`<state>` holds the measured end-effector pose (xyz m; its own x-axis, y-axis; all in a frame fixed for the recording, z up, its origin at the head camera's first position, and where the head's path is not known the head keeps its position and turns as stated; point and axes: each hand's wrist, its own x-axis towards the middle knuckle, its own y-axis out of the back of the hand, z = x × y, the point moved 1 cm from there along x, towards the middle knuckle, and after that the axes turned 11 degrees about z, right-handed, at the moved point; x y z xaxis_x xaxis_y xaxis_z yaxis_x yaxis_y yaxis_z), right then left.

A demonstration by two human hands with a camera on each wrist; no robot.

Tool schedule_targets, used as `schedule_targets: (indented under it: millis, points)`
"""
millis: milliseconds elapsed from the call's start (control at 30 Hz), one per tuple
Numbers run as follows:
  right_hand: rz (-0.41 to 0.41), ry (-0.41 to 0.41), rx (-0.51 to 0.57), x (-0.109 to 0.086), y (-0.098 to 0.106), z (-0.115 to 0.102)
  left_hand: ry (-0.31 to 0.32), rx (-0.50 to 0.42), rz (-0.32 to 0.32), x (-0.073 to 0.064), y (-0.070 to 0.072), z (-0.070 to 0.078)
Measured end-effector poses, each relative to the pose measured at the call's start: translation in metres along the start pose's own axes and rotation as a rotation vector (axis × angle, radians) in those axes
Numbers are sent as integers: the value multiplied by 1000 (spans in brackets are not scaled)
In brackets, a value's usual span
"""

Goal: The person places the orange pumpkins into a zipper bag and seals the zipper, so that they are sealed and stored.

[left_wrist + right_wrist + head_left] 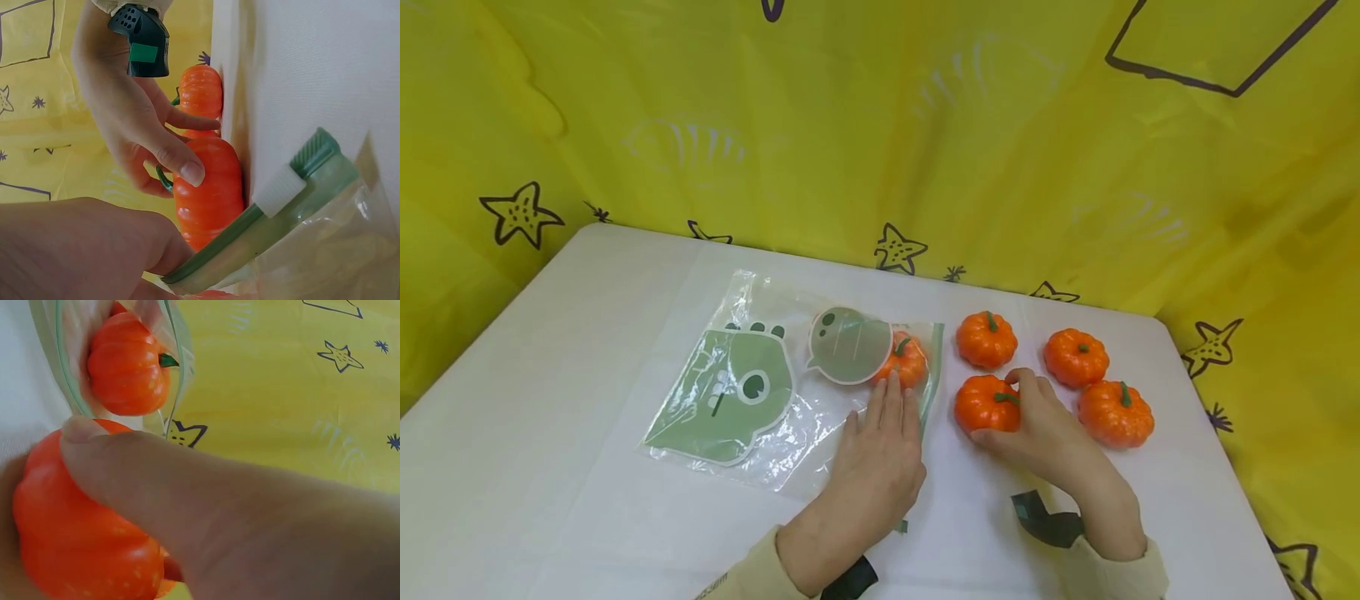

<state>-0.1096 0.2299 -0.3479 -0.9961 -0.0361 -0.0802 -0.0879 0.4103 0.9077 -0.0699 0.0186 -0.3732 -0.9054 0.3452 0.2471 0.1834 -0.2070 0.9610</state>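
Note:
My right hand [1048, 433] grips a small orange toy pumpkin [977, 404] with a green stem, thumb on the near side and fingers round the far side. To its left lies a clear zip bag [808, 437] printed with a green cartoon dinosaur. My left hand [880, 471] rests over the bag near its mouth, fingers straight and reaching the pumpkin inside [910, 367]. The green zip edge [244, 228] with a white slider [279, 192] runs beside that hand in the left wrist view. From the right wrist view, the bag's mouth gapes around the bagged pumpkin [128, 369].
Behind the gripped pumpkin sits another pumpkin [987, 342]. Two more, a rear one [1075, 358] and a nearer one [1116, 415], stand right of my right hand. A yellow patterned cloth [820, 150] hangs behind the white table [587, 350].

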Motion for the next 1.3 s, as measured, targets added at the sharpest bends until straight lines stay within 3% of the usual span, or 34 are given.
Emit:
schedule_targets:
  millis: [400, 733, 1300]
  points:
    - [-9, 154, 92, 4, -4, -7, 5, -6, 7, 0, 0, -2]
    - [52, 285, 181, 4, -10, -11, -5, -6, 30, 0, 2, -1]
    - [160, 249, 136, 12, -27, -15, -35, 40, 78, 0, 0, 2]
